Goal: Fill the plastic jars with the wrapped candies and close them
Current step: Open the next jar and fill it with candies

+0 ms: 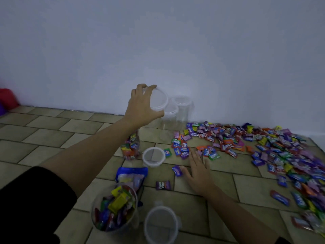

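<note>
The left hand [142, 106] grips a clear lid [159, 101] by its rim, thumb below and fingers above, just in front of two empty jars [175, 118]. Whether a jar hangs under it I cannot tell. The lid looks light, thin and slick, so opposite edges of the rim give the surest hold. The right hand [198, 171] lies flat on the floor, grasping nothing. A candy [176, 170] touches its thumb, and the heap [263, 147] spreads beyond it. The wrappers look slippery, best scooped by the handful.
</note>
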